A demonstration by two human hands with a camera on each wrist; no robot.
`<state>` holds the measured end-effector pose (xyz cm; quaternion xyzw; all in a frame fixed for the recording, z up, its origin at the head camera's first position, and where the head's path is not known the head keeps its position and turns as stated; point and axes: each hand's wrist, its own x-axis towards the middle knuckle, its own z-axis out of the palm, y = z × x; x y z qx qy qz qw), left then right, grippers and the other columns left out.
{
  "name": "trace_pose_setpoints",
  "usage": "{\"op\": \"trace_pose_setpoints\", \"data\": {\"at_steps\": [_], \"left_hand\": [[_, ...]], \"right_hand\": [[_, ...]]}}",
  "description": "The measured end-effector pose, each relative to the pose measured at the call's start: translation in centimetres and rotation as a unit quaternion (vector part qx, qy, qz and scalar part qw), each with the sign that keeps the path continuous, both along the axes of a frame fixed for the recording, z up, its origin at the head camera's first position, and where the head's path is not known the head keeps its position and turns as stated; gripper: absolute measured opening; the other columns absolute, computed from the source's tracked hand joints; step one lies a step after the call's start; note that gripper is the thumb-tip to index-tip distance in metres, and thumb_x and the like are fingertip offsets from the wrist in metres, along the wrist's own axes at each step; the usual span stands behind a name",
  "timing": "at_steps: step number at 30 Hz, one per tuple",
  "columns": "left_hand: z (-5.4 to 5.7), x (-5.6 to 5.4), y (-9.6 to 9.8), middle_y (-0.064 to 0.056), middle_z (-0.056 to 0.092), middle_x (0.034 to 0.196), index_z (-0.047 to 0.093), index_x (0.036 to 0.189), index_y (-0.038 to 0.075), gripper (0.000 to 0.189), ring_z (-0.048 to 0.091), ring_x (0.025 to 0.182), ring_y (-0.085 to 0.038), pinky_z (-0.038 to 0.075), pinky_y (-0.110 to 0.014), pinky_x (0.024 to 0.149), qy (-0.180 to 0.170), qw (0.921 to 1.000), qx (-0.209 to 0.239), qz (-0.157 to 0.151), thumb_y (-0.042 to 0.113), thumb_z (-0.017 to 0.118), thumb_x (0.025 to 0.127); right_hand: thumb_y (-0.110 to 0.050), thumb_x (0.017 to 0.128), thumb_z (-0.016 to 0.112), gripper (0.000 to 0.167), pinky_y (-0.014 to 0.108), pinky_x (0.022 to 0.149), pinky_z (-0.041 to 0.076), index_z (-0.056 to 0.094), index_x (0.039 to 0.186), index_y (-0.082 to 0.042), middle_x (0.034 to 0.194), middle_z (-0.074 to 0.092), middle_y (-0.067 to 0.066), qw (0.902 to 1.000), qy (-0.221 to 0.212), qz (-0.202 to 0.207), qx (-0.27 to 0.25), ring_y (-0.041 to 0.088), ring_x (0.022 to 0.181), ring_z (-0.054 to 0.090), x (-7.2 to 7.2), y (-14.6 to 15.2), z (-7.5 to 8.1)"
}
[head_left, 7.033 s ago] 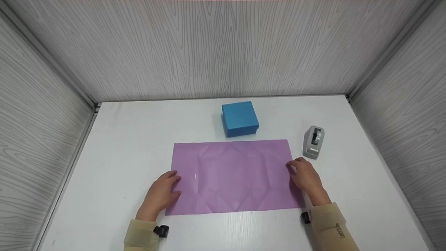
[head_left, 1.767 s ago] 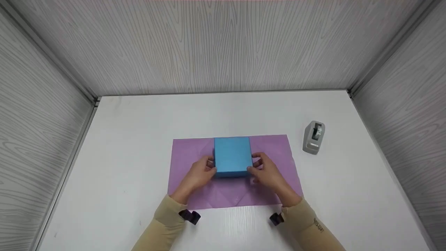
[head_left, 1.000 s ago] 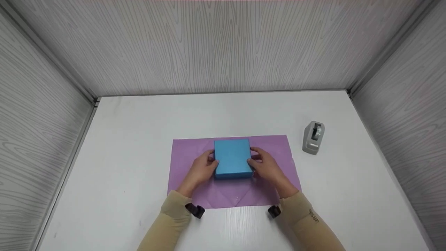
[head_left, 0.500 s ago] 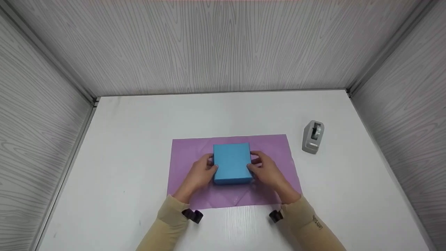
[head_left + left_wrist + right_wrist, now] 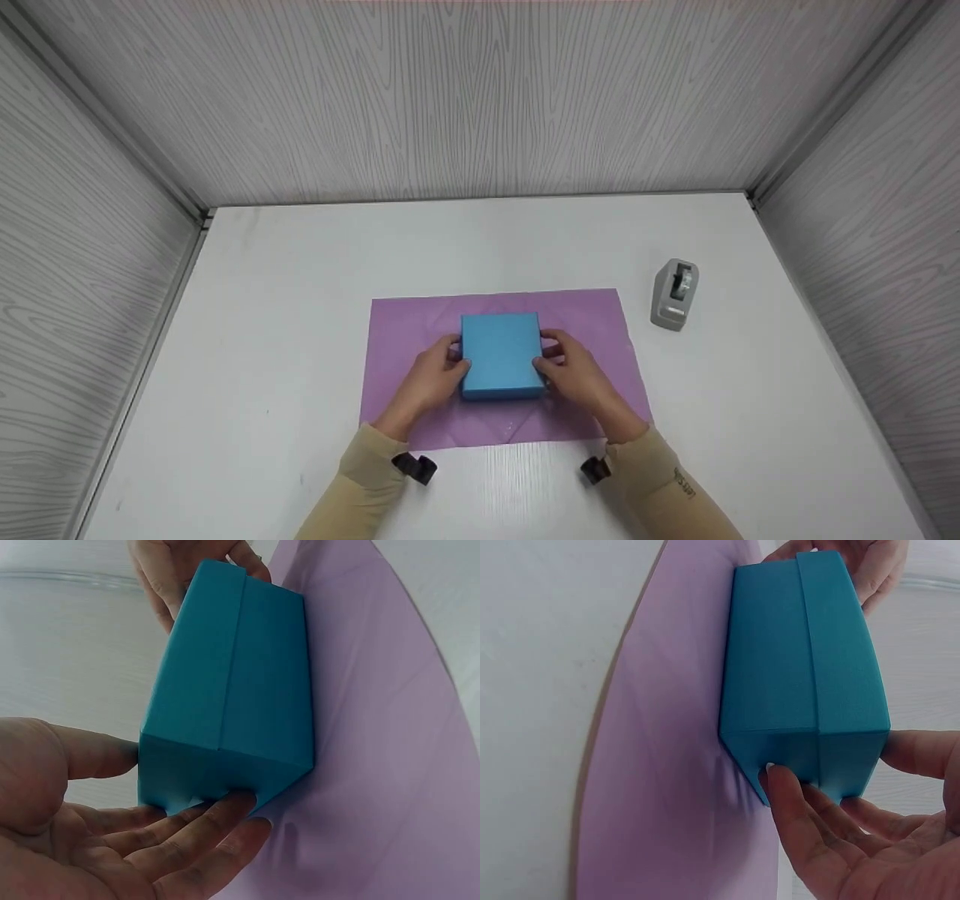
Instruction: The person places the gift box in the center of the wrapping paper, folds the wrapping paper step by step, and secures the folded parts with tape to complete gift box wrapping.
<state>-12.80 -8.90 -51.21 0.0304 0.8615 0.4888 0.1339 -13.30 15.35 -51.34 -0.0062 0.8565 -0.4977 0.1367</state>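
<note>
A blue lidded box (image 5: pixel 501 352) sits on a creased purple sheet of paper (image 5: pixel 405 330), near the sheet's middle. My left hand (image 5: pixel 429 379) grips the box's left side, with the thumb by the top edge and the fingers along the side wall. On the opposite side my right hand (image 5: pixel 581 375) holds the box in the same way. Both wrist views show the box (image 5: pixel 225 667) with its lid seam, its base against the purple paper (image 5: pixel 660 750). The far ends of some fingers are hidden behind the box in the head view.
A grey tape dispenser (image 5: pixel 674 295) stands on the white table (image 5: pixel 285 300), right of the paper. Pale wood-grain panels (image 5: pixel 480 97) rise at the back and both sides.
Seven seconds ago the box stood behind the paper and my hands were at the paper's side edges. Both hands now hold it on the paper; lately it shifted slightly toward me.
</note>
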Motion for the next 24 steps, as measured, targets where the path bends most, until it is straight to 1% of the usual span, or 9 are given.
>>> {"op": "trace_pose_setpoints", "data": {"at_steps": [9, 12, 14, 15, 17, 19, 21, 23, 24], "left_hand": [[-0.2, 0.1, -0.1, -0.023, 0.061, 0.12, 0.043, 0.141, -0.005, 0.049, 0.061, 0.111, -0.033, 0.048, -0.047, 0.095, 0.003, 0.9999, 0.002, -0.01, 0.014, 0.057, 0.099], [-0.2, 0.2, -0.3, -0.023, 0.06, 0.122, 0.043, 0.141, -0.005, 0.048, 0.06, 0.113, -0.033, 0.046, -0.047, 0.096, 0.004, 0.9999, -0.005, -0.013, 0.015, 0.055, 0.1], [-0.2, 0.3, -0.6, -0.023, 0.06, 0.124, 0.044, 0.141, -0.005, 0.046, 0.058, 0.115, -0.034, 0.045, -0.048, 0.098, 0.01, 0.9997, -0.015, -0.015, 0.015, 0.053, 0.101], [-0.3, 0.4, -0.8, -0.023, 0.059, 0.125, 0.044, 0.141, -0.005, 0.046, 0.057, 0.117, -0.034, 0.043, -0.048, 0.1, 0.019, 0.9993, -0.028, -0.018, 0.016, 0.051, 0.101], [-0.4, 0.6, -1.4, -0.024, 0.057, 0.128, 0.046, 0.14, -0.006, 0.045, 0.054, 0.12, -0.036, 0.041, -0.049, 0.103, 0.043, 0.9964, -0.068, -0.026, 0.016, 0.05, 0.102], [-0.7, 0.9, -2.1, -0.024, 0.055, 0.131, 0.049, 0.138, -0.006, 0.044, 0.051, 0.123, -0.037, 0.038, -0.049, 0.105, 0.071, 0.99, -0.116, -0.037, 0.017, 0.054, 0.1], [-1.0, 1.2, -2.9, -0.024, 0.053, 0.133, 0.054, 0.134, -0.005, 0.045, 0.048, 0.126, -0.039, 0.036, -0.05, 0.107, 0.095, 0.9808, -0.163, -0.05, 0.017, 0.062, 0.095], [-1.3, 1.6, -3.6, -0.024, 0.052, 0.135, 0.058, 0.13, -0.002, 0.048, 0.045, 0.127, -0.042, 0.035, -0.052, 0.107, 0.105, 0.9732, -0.195, -0.062, 0.017, 0.072, 0.089], [-1.5, 1.7, -3.9, -0.025, 0.051, 0.136, 0.06, 0.129, -0.001, 0.05, 0.044, 0.128, -0.042, 0.034, -0.052, 0.107, 0.105, 0.9711, -0.204, -0.067, 0.016, 0.075, 0.085]], "right_hand": [[-0.014, 0.095, 0.064, 0.05, 0.041, 0.079, 0.054, 0.047, 0.142, -0.009, 0.119, 0.06, 0.016, 1.0, -0.004, 0.003, -0.007, 0.03, 0.104, 0.06, 0.2, 0.2, 0.2], [-0.017, 0.097, 0.063, 0.049, 0.042, 0.08, 0.054, 0.047, 0.143, -0.01, 0.122, 0.06, 0.016, 0.9999, -0.011, 0.009, -0.007, 0.029, 0.106, 0.06, 0.3, 0.4, 0.1], [-0.019, 0.098, 0.061, 0.047, 0.042, 0.082, 0.054, 0.048, 0.142, -0.01, 0.123, 0.06, 0.015, 0.9999, -0.007, 0.014, 0.004, 0.029, 0.108, 0.059, 0.3, 0.8, 0.1], [-0.02, 0.099, 0.06, 0.045, 0.044, 0.085, 0.053, 0.048, 0.141, -0.008, 0.124, 0.06, 0.016, 0.9997, 0.001, 0.018, 0.014, 0.03, 0.109, 0.059, 0.4, 1.1, 0.0], [-0.019, 0.099, 0.059, 0.043, 0.047, 0.093, 0.049, 0.051, 0.138, -0.004, 0.126, 0.06, 0.018, 0.9982, 0.03, 0.028, 0.044, 0.032, 0.114, 0.058, 0.4, 1.8, -0.1], [-0.016, 0.096, 0.064, 0.041, 0.049, 0.1, 0.043, 0.055, 0.133, -0.001, 0.129, 0.057, 0.02, 0.9932, 0.063, 0.036, 0.091, 0.035, 0.12, 0.054, 0.4, 2.8, -0.1], [-0.012, 0.089, 0.072, 0.042, 0.052, 0.104, 0.039, 0.06, 0.127, 0.001, 0.134, 0.052, 0.023, 0.9861, 0.089, 0.046, 0.133, 0.039, 0.125, 0.048, 0.4, 3.7, -0.2], [-0.008, 0.079, 0.081, 0.049, 0.054, 0.106, 0.035, 0.062, 0.124, 0.0, 0.14, 0.046, 0.025, 0.9781, 0.099, 0.059, 0.173, 0.042, 0.13, 0.041, 0.4, 4.6, -0.2], [-0.007, 0.075, 0.083, 0.053, 0.055, 0.106, 0.035, 0.063, 0.123, -0.001, 0.142, 0.043, 0.026, 0.9746, 0.1, 0.066, 0.189, 0.044, 0.132, 0.039, 0.3, 5.0, -0.2]]}}
